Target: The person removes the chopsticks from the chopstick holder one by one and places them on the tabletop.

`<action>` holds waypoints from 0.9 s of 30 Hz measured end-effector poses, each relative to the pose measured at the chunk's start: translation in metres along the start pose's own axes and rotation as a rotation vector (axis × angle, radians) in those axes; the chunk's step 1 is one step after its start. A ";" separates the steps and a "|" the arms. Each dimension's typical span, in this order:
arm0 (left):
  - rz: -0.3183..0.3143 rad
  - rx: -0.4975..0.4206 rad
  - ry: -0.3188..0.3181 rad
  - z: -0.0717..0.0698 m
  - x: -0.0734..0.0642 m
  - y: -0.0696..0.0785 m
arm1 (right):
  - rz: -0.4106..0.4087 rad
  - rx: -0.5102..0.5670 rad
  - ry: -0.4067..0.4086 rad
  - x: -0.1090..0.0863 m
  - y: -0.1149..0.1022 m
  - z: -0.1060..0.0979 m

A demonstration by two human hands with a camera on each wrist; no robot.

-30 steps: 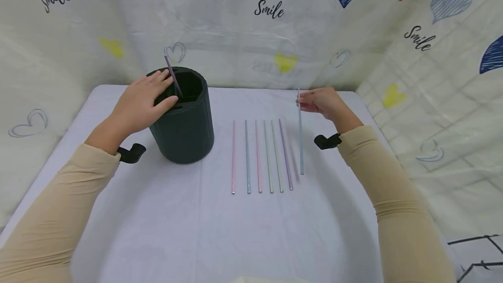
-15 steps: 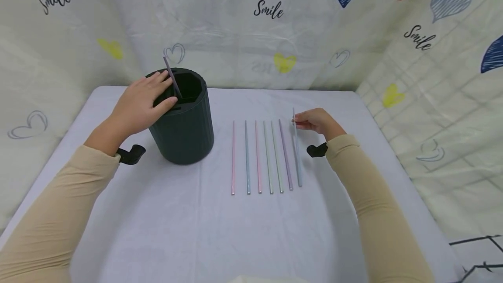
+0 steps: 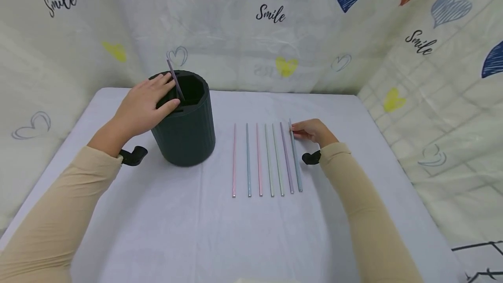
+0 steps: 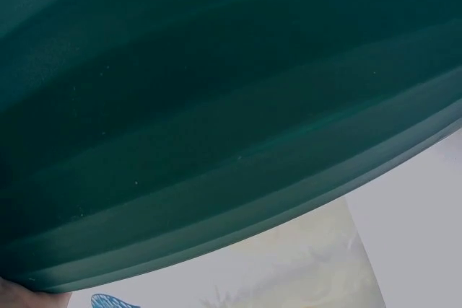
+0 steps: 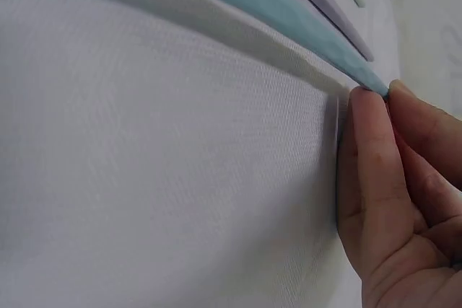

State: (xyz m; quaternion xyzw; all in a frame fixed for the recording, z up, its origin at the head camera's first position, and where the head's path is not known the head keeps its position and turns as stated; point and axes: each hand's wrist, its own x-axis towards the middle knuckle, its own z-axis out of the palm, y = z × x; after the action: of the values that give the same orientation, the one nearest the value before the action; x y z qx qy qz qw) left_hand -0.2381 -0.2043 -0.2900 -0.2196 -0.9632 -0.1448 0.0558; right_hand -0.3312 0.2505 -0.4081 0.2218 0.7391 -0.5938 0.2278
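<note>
My right hand (image 3: 313, 132) pinches the far end of a light blue pencil (image 3: 296, 165) between thumb and fingertips. In the right wrist view this pencil (image 5: 281, 16) is faceted and lies low over the white cloth. Close to its left is a purple pencil (image 3: 287, 160). Further left several pencils lie in a row, among them a green pencil (image 3: 269, 160) and a pink pencil (image 3: 234, 160). My left hand (image 3: 144, 105) rests with extended fingers over the rim of a dark green pen holder (image 3: 184, 141). A purple pencil (image 3: 175, 79) leans inside it, its lower end hidden.
The white-covered table (image 3: 243, 239) extends in front of the row. A printed curtain (image 3: 235, 38) hangs behind and beside it. In the left wrist view, the pen holder's ribbed wall (image 4: 231, 128) fills most of the picture.
My right hand has come down and nearer, moving slightly left, and brought the light blue pencil down beside the purple one at the row's right end. The left hand has stayed on the pen holder.
</note>
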 end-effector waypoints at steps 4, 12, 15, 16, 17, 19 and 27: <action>0.000 0.002 0.002 -0.001 0.000 0.000 | -0.040 -0.007 0.055 0.004 0.002 0.005; -0.004 0.005 -0.003 -0.003 0.000 0.003 | -0.138 -0.057 0.194 0.004 0.007 0.014; -0.003 -0.002 -0.011 -0.003 0.001 0.004 | -0.229 -0.028 0.226 -0.001 0.004 0.013; -0.001 -0.001 -0.013 -0.003 0.002 0.004 | -0.261 0.002 0.237 -0.004 0.002 0.014; 0.001 -0.001 -0.014 -0.003 0.002 0.005 | -0.295 0.050 0.244 -0.007 -0.001 0.016; 0.003 -0.001 -0.018 -0.002 0.003 0.005 | -0.358 0.166 0.246 -0.014 -0.009 0.025; -0.003 0.009 -0.002 -0.001 0.000 0.001 | -0.615 0.416 0.069 -0.058 -0.056 0.088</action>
State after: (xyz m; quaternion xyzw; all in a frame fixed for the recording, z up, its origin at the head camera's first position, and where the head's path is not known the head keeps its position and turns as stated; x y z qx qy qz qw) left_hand -0.2381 -0.2041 -0.2886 -0.2181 -0.9642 -0.1403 0.0554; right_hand -0.3122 0.1497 -0.3463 0.0508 0.6419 -0.7642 -0.0360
